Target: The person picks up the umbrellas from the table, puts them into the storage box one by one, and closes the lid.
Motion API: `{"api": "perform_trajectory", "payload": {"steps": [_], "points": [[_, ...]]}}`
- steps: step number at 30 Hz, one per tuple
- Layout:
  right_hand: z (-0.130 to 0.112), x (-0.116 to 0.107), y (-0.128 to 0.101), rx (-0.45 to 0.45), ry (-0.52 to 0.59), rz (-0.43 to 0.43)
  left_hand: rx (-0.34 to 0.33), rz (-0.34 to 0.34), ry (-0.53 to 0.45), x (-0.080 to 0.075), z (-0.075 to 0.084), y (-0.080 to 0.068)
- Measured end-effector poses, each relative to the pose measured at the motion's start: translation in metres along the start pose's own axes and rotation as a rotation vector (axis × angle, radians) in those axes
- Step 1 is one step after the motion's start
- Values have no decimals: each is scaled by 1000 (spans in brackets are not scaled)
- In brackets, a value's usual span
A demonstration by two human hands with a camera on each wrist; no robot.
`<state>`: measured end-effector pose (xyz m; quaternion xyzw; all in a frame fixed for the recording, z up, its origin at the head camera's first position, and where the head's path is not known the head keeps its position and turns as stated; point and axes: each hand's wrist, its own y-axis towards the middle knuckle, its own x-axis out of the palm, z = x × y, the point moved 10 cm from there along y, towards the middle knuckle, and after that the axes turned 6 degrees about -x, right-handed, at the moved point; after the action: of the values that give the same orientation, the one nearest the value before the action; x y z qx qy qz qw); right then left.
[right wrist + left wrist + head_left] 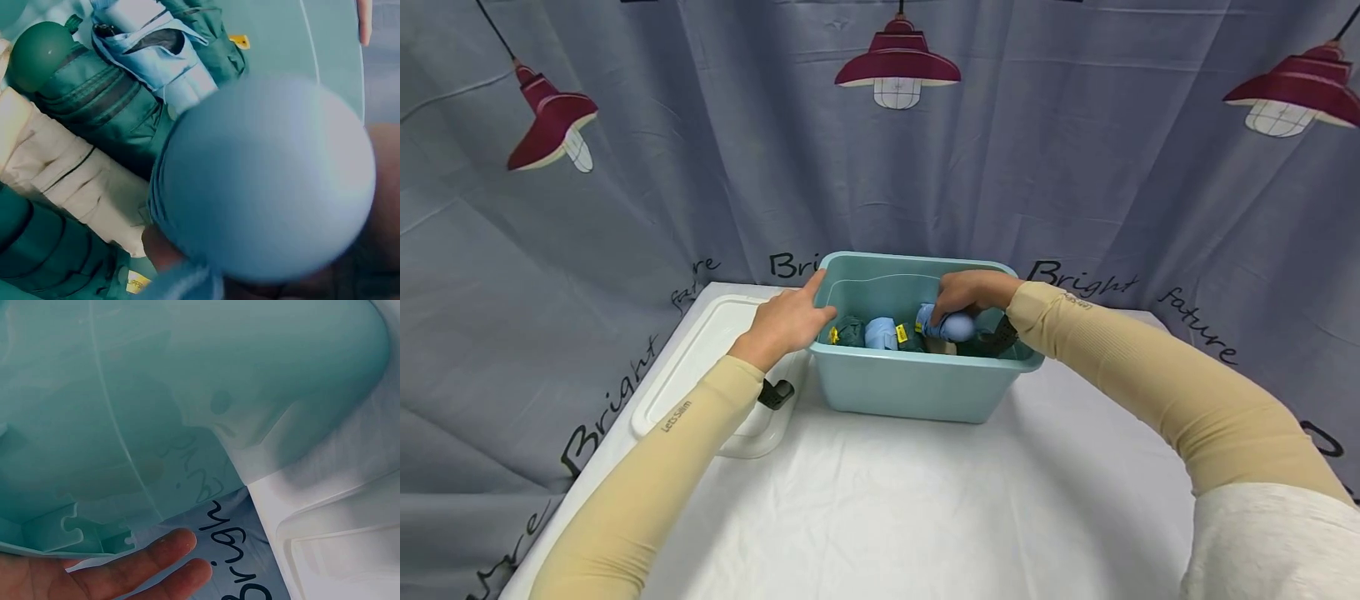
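Several folded umbrellas already lie in the teal bin [917, 387] at mid-frame; the right hand [970, 293] curls around a light blue umbrella [946, 326] just inside. Left hand [786, 321], fingers straight, steadies the bin's left rim, while the lid [700, 367] lies on the counter [925, 500], so packing looks nearly done.

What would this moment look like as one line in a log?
left hand: rests on bin rim | right hand: grips light blue folded umbrella inside bin | lid: left of bin

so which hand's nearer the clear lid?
Left. The left hand rests on the bin's left rim, just above the lid; the right hand is inside the bin.
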<state>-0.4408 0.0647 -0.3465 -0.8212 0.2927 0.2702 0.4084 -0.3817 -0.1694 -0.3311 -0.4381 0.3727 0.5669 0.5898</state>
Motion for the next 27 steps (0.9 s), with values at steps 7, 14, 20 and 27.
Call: {"api": "perform_trajectory", "payload": {"steps": [7, 14, 20, 27], "points": [[-3, 3, 2, -1, -23, -59, -3, 3, 7, -2, 0, -1], [-6, 8, 0, 5, -43, -115, 2, 7, 5, -2, 1, -1], [-4, 10, -1, 16, -64, -142, 3, 7, 7, -1, 1, 1], [-4, 8, -6, -13, -88, -135, 12, 8, 5, 0, 2, 0]]}}
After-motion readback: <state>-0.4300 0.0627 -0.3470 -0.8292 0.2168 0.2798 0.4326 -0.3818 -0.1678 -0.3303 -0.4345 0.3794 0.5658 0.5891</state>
